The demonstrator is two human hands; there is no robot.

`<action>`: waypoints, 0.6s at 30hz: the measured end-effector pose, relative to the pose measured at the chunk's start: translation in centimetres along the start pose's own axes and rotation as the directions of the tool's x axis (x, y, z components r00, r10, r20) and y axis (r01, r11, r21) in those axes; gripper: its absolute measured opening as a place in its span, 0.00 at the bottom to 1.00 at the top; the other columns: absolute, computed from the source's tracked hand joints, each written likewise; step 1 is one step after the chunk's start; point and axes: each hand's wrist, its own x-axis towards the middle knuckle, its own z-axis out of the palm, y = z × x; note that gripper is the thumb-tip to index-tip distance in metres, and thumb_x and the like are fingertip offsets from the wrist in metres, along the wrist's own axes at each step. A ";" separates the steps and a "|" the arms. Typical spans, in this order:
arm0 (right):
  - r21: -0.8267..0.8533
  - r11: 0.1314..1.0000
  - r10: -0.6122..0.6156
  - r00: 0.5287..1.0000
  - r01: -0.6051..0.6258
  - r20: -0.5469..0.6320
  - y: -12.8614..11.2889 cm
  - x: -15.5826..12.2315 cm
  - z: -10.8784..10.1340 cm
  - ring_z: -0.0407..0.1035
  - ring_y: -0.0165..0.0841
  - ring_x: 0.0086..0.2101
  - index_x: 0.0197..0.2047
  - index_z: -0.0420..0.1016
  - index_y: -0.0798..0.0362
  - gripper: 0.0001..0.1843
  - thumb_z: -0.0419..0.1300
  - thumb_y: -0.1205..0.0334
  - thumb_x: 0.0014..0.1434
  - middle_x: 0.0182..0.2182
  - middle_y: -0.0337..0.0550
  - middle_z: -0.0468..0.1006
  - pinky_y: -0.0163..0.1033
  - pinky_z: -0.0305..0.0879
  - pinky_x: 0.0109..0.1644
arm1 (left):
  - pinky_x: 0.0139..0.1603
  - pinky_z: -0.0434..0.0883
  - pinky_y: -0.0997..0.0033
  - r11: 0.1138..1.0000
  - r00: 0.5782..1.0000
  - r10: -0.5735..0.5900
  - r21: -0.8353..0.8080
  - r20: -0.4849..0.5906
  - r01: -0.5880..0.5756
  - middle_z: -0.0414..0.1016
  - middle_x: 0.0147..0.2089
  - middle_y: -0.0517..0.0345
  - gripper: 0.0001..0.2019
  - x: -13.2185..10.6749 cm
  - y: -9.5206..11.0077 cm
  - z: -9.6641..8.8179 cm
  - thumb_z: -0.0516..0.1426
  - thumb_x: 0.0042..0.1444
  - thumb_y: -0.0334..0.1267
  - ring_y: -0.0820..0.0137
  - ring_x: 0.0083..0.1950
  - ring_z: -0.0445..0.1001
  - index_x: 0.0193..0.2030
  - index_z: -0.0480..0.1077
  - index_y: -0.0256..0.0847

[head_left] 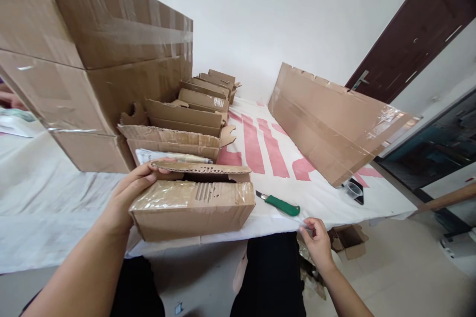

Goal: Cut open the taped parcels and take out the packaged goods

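At the near edge of the surface [55, 198] we see a box [193, 208], long axis along that edge, top flap raised. Our left hand [128, 193] holds the flap's left end; our right hand [316, 237], loosely curled and empty, hangs beside the knife [280, 204]. More opened boxes [186, 114] line up behind.

Small box [193, 208] at the table's [44, 198] front edge, knife [280, 204] just right, row of boxes [193, 109] behind.
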 end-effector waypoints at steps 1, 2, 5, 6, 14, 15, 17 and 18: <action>0.007 1.000 -0.001 1.000 0.001 -0.005 -0.2 -0.1 0.0 0.70 0.38 0.37 0.36 0.73 0.50 0.10 0.60 0.53 0.57 0.35 0.44 0.75 0.43 0.69 0.43 | 0.47 0.74 0.62 1.000 1.000 -0.017 -0.007 0.007 0.017 0.82 0.46 0.50 0.19 -0.1 0.1 0.1 0.63 0.43 0.45 0.49 0.51 0.76 0.42 0.76 0.40; 0.014 1.000 -0.002 1.000 0.002 -0.005 -0.4 -0.2 0.0 0.70 0.38 0.36 0.35 0.72 0.50 0.10 0.59 0.52 0.58 0.34 0.43 0.75 0.42 0.69 0.42 | 0.45 0.74 0.63 0.999 0.999 -0.031 -0.013 0.016 0.031 0.82 0.45 0.50 0.21 -0.1 0.2 0.1 0.63 0.43 0.46 0.49 0.51 0.76 0.45 0.76 0.40; 0.041 0.999 -0.004 1.000 0.003 0.008 -1.0 -0.4 -0.1 0.70 0.35 0.32 0.34 0.72 0.50 0.12 0.56 0.51 0.62 0.31 0.41 0.75 0.40 0.68 0.39 | 0.44 0.75 0.65 1.000 0.999 -0.028 -0.004 0.035 0.028 0.82 0.46 0.50 0.23 0.0 0.1 -0.2 0.64 0.43 0.46 0.50 0.52 0.76 0.47 0.75 0.39; 0.048 0.999 -0.005 1.000 0.005 0.011 -1.2 -0.4 -0.2 0.70 0.35 0.32 0.35 0.72 0.50 0.12 0.56 0.50 0.62 0.31 0.41 0.75 0.39 0.68 0.38 | 0.44 0.74 0.65 1.000 0.999 -0.022 0.003 0.043 0.022 0.82 0.46 0.50 0.23 0.2 0.0 -0.3 0.64 0.43 0.46 0.50 0.52 0.76 0.47 0.75 0.39; 0.088 0.994 -0.061 0.998 0.061 0.000 -2.9 -0.6 -0.7 0.68 0.36 0.35 0.32 0.71 0.49 0.11 0.56 0.53 0.61 0.32 0.43 0.74 0.40 0.66 0.40 | 0.62 0.64 0.55 0.982 0.987 0.156 0.111 -0.027 -0.152 0.77 0.55 0.52 0.12 0.6 -0.4 -0.5 0.64 0.44 0.46 0.48 0.61 0.68 0.32 0.75 0.42; 0.095 0.994 -0.062 0.998 0.061 0.005 -3.2 -0.7 -0.7 0.68 0.36 0.35 0.32 0.71 0.49 0.11 0.55 0.53 0.61 0.32 0.43 0.74 0.40 0.66 0.40 | 0.64 0.62 0.54 0.973 0.977 0.203 0.122 -0.060 -0.194 0.77 0.54 0.53 0.10 0.5 -0.2 -0.3 0.64 0.45 0.45 0.49 0.62 0.67 0.31 0.74 0.43; 0.110 0.992 -0.058 0.998 0.055 0.020 -3.6 -0.9 -0.7 0.69 0.37 0.35 0.33 0.72 0.49 0.11 0.55 0.53 0.62 0.32 0.43 0.74 0.40 0.67 0.40 | 0.67 0.59 0.54 0.963 0.954 0.263 0.104 -0.144 -0.250 0.77 0.51 0.56 0.07 0.3 0.2 0.0 0.64 0.44 0.41 0.53 0.61 0.68 0.30 0.74 0.44; 0.118 0.992 -0.056 0.998 0.052 0.028 -3.8 -1.1 -0.7 0.70 0.37 0.35 0.34 0.72 0.49 0.11 0.55 0.53 0.62 0.32 0.44 0.75 0.40 0.67 0.40 | 0.67 0.59 0.54 0.961 0.943 0.276 0.076 -0.188 -0.266 0.77 0.50 0.57 0.06 0.2 0.4 0.1 0.64 0.44 0.39 0.54 0.60 0.69 0.29 0.74 0.44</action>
